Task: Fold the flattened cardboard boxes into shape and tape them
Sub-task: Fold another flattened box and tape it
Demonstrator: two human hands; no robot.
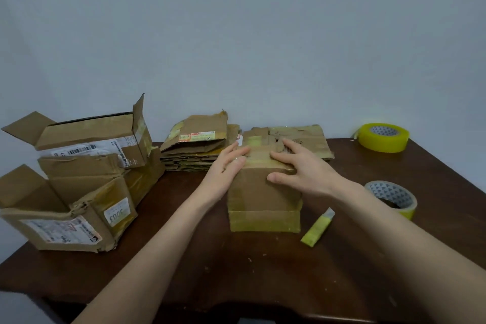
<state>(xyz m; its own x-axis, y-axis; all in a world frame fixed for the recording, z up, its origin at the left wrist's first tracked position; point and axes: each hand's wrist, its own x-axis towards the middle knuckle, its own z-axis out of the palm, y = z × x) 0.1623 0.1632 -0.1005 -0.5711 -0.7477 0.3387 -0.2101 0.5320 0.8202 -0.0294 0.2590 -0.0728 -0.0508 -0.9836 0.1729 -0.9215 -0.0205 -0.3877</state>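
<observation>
A small brown cardboard box [264, 200] stands folded into shape in the middle of the dark wooden table [236, 271], with yellowish tape along its lower front. My left hand [226, 166] lies flat against the box's top left edge, fingers straight. My right hand [297, 166] presses flat on the top flaps, thumb down over the front face. Behind the box lies a stack of flattened boxes [196, 143], and another flattened sheet [307, 139] sits to its right.
Several assembled open boxes [79, 179] crowd the table's left side. A yellow tape roll [382, 137] sits at the back right, a second roll [394, 197] nearer on the right. A small yellow-green cutter [318, 227] lies right of the box. A pale wall stands behind.
</observation>
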